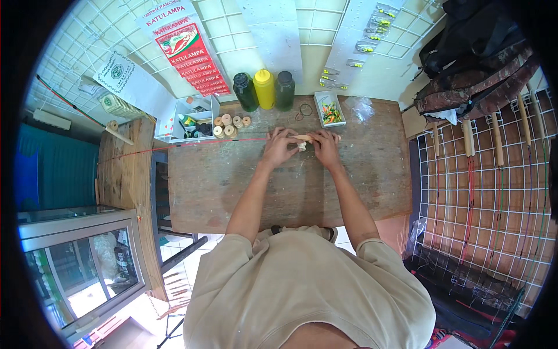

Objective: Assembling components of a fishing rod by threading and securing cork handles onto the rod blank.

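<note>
the wooden handle (303, 138) of a thin red rod (174, 147) is pinched at the table (232, 186) by left hand (279, 145) and right hand (325, 146), closed together for steadiness.

worn wooden table (232, 192) with three bottles (264, 90)

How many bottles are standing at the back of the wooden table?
3: a dark green bottle on the left, a yellow bottle in the middle, another dark bottle on the right, standing side by side.
</note>
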### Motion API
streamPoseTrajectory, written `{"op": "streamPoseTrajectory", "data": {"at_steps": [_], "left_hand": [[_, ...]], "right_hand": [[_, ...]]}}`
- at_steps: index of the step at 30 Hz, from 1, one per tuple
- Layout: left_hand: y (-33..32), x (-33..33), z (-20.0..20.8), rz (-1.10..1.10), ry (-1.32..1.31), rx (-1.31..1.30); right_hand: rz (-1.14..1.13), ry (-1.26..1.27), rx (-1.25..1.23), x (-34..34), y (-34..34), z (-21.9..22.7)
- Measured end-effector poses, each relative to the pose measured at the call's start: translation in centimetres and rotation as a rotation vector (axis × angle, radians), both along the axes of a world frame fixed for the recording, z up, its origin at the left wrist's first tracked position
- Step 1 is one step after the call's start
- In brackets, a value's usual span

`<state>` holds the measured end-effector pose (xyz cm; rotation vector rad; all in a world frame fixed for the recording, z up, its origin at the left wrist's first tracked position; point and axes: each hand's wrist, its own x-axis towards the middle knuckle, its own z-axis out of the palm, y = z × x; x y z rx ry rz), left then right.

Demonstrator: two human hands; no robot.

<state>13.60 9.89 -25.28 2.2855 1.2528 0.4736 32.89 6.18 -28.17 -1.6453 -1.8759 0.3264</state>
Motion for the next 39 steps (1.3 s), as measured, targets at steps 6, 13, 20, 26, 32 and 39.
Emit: {"op": "streamPoseTrajectory", "data": {"at_steps": [6, 13, 20, 26, 32, 39], "left_hand": [[-0.1, 0.1, -0.9, -0.025, 0.036, -0.022], [-0.3, -0.3, -2.6, -0.067, -0.015, 0.118], [-0.4, -0.2, -1.8, 0.055, -0.072, 0.029], [-0.2, -0.5, -2.6, -0.023, 0.096, 0.189], [-0.3, -0.1, -3.0, 0.042, 0.055, 0.111], [0.2, 1.3, -3.1, 0.042, 0.121, 0.129]], "right_hand": [[-0.008, 0.005, -0.015, -0.2, -0.1, -1.4], [-0.03, 0.024, -0.029, -0.8, -0.4, -1.2], [-0.009, 0.033, -0.014, -1.0, -0.6, -1.2], [0.011, 0.046, 0.027, -1.2, -0.8, -0.3], [0.017, 0.041, 0.05, -1.0, -1.1, -0.1], [0.038, -0.013, 0.006, -1.1, -0.7, 0.0]]}}
